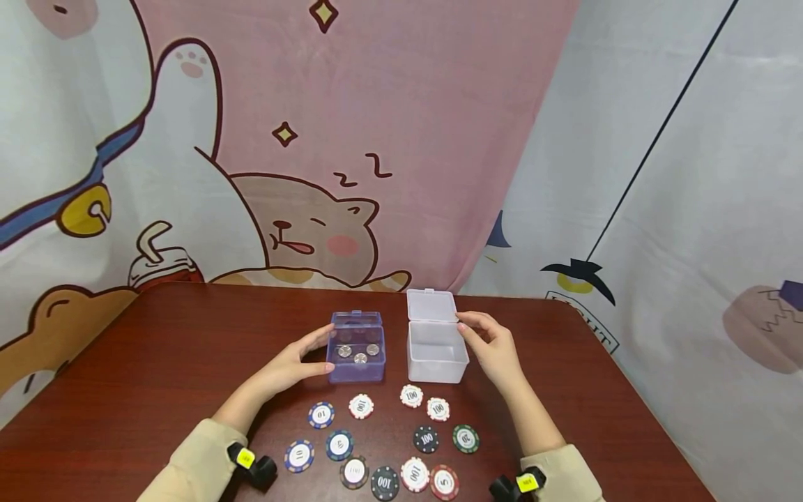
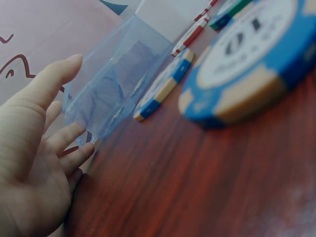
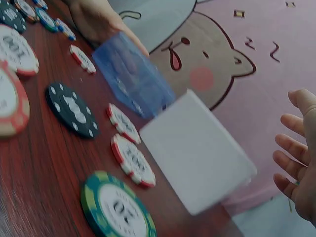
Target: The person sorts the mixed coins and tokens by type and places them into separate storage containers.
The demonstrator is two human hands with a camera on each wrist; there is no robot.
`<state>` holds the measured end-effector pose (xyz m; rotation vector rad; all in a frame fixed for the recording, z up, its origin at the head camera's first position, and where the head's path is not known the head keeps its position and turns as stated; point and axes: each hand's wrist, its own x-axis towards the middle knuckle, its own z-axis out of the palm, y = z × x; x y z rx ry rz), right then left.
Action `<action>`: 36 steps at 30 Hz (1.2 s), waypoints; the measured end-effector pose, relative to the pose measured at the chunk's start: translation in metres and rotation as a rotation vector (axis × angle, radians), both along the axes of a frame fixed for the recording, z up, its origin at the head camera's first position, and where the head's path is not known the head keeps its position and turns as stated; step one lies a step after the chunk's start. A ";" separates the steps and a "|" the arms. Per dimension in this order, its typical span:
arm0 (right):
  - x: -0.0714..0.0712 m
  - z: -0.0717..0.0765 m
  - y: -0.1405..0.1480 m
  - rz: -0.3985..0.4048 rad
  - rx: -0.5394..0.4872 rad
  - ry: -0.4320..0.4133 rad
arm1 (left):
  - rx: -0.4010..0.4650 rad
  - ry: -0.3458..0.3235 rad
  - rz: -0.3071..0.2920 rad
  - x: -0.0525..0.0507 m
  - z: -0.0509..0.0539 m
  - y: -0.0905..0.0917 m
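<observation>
A translucent blue plastic box (image 1: 355, 374) stands with its lid raised at the back and several silver coins (image 1: 360, 358) inside. My left hand (image 1: 291, 366) is at its left side, thumb toward the front corner, fingers extended along the side; whether they touch the box I cannot tell. To the right, a frosted white box (image 1: 437, 369) has its lid (image 1: 431, 305) tipped back, and no contents show inside. Beside its upper right edge is my right hand (image 1: 495, 348). The right wrist view shows these fingers (image 3: 295, 148) relaxed and apart from the white box.
Poker chips lie scattered in front of the boxes, among them a blue chip (image 1: 321, 415), a white-and-red chip (image 1: 411, 396), a black chip (image 1: 426, 439), a green chip (image 1: 466, 438) and a red chip (image 1: 444, 482). A printed curtain hangs behind the dark wooden table (image 1: 188, 362).
</observation>
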<state>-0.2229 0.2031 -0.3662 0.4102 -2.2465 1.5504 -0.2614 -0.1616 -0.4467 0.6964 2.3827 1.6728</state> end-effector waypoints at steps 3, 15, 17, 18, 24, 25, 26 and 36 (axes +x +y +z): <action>-0.004 -0.006 0.008 -0.008 -0.006 -0.058 | 0.002 0.002 -0.002 0.000 0.000 0.000; -0.015 -0.032 0.035 0.052 0.007 -0.213 | 0.006 0.023 -0.006 -0.002 -0.002 0.001; -0.020 -0.042 0.041 0.074 0.005 -0.221 | 0.010 0.019 -0.007 -0.002 -0.001 0.001; -0.024 -0.049 0.044 0.087 0.003 -0.222 | 0.012 0.017 -0.008 -0.002 -0.001 0.001; -0.038 -0.075 0.057 0.152 -0.013 -0.205 | 0.016 0.016 -0.011 -0.001 0.000 0.001; -0.039 -0.077 0.058 0.163 -0.018 -0.199 | 0.015 0.017 -0.011 -0.001 -0.001 0.001; -0.040 -0.078 0.058 0.178 -0.024 -0.187 | 0.015 0.016 -0.010 -0.002 -0.001 0.001; -0.044 -0.083 0.059 0.241 -0.034 -0.168 | 0.017 0.015 -0.011 -0.002 -0.002 0.001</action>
